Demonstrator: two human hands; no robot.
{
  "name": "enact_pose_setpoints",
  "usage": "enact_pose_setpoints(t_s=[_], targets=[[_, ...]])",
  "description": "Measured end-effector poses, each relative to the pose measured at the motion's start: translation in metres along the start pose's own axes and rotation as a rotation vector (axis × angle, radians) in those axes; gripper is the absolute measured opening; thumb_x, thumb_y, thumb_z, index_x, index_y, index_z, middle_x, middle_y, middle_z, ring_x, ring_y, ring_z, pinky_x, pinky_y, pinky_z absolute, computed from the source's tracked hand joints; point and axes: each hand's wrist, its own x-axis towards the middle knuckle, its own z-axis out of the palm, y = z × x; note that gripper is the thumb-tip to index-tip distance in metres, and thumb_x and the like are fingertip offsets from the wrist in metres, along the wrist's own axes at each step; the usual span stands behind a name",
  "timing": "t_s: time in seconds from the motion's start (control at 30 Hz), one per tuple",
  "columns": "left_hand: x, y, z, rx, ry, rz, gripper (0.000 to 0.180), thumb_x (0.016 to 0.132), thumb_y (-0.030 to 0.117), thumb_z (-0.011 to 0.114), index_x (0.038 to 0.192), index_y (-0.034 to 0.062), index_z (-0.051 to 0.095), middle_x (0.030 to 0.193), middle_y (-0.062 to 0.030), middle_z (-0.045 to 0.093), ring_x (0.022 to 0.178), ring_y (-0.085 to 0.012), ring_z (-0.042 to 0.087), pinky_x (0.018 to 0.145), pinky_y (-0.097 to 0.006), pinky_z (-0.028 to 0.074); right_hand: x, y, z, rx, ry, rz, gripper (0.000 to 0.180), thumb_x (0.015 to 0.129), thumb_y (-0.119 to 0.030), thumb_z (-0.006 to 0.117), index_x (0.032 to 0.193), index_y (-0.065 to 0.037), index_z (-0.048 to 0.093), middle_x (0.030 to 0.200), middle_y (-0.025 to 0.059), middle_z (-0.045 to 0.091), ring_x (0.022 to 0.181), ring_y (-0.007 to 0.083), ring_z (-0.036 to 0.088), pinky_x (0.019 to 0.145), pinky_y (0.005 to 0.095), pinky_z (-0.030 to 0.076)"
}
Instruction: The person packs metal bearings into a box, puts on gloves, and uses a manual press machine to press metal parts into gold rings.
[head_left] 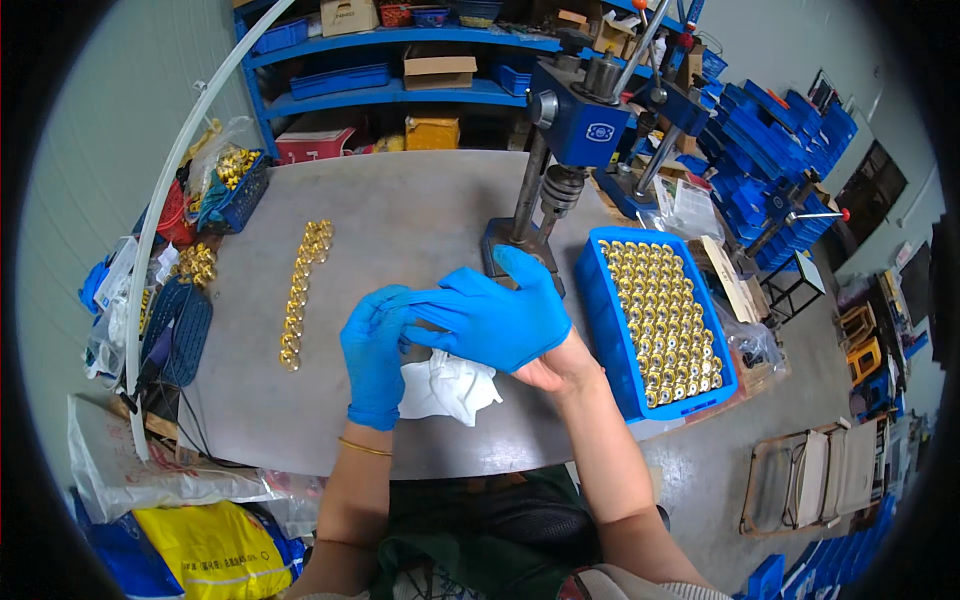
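Blue gloves cover both my hands above the metal table. My left hand (374,352) is closed, pinching the stretched finger ends of the blue glove (490,318) on my right hand (535,325). My right hand is open with its thumb apart, and the glove's cuff sits up over the palm so that bare skin shows at its heel. Below the hands lies a crumpled white cloth (455,388), partly covered by them. Left of my left hand runs a row of gold-coloured metal fittings (297,295). A blue crate (594,300) filled with rows of similar fittings (662,320) stands to the right.
A blue bench press (588,120) stands on the table's far side. Baskets with gold parts (240,195) crowd the left edge. A white curved tube (165,200) rises there. Blue shelves (400,92) hold boxes behind, and stacked blue bins (770,150) fill the far right.
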Motion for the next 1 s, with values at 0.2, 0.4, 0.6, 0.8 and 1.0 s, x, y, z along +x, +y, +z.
enact_pose_setpoints(t_s=[0.2, 0.4, 0.6, 0.8, 1.0], targets=[[-0.020, -0.012, 0.006, 0.363, 0.021, 0.527, 0.028, 0.086, 0.002, 0.061, 0.114, 0.0017, 0.057, 0.105, -0.0043, 0.057, 0.098, -0.0150, 0.056, 0.087, -0.029, 0.044, 0.009, -0.009, 0.019, -0.191, -0.088, -0.153, 0.049, 0.104, -0.033, 0.036, 0.141, 0.000, 0.039, 0.139, 0.0198, 0.048, 0.129, 0.0368, 0.047, 0.113, 0.0470, 0.033], [-0.040, -0.003, 0.052, 0.632, -0.378, 0.616, 0.018, 0.082, 0.004, 0.069, 0.094, 0.0047, 0.056, 0.096, -0.0108, 0.053, 0.091, -0.0254, 0.050, 0.079, -0.036, 0.042, 0.016, 0.013, 0.014, -0.305, 0.066, -0.312, 0.048, 0.102, -0.033, 0.046, 0.139, -0.003, 0.044, 0.140, 0.0188, 0.050, 0.130, 0.0302, 0.048, 0.101, 0.0386, 0.047], [-0.055, -0.024, 0.049, 0.569, -0.404, 0.571, 0.017, 0.080, 0.004, 0.071, 0.084, 0.0054, 0.055, 0.081, -0.0073, 0.052, 0.078, -0.0245, 0.049, 0.071, -0.036, 0.039, 0.037, 0.015, -0.020, -0.179, 0.111, -0.441, 0.035, 0.099, -0.023, 0.052, 0.125, 0.002, 0.052, 0.127, 0.0259, 0.057, 0.128, 0.0389, 0.047, 0.106, 0.0530, 0.041], [-0.051, -0.037, 0.036, 0.564, -0.350, 0.704, 0.018, 0.078, 0.004, 0.073, 0.084, 0.0069, 0.056, 0.077, -0.0063, 0.054, 0.076, -0.0269, 0.050, 0.068, -0.038, 0.039, 0.035, 0.024, -0.019, 0.252, 0.008, -0.324, 0.034, 0.100, -0.024, 0.047, 0.122, 0.001, 0.051, 0.126, 0.0273, 0.054, 0.125, 0.0447, 0.047, 0.106, 0.0627, 0.037], [-0.065, -0.020, 0.038, 0.624, -0.354, 0.662, 0.014, 0.079, 0.000, 0.068, 0.086, 0.0042, 0.057, 0.085, -0.0104, 0.058, 0.081, -0.0264, 0.054, 0.075, -0.038, 0.043, 0.039, 0.028, -0.009, -0.192, 0.336, -0.265, 0.035, 0.101, -0.027, 0.044, 0.116, 0.001, 0.057, 0.116, 0.0198, 0.060, 0.110, 0.0336, 0.057, 0.095, 0.0517, 0.047]])
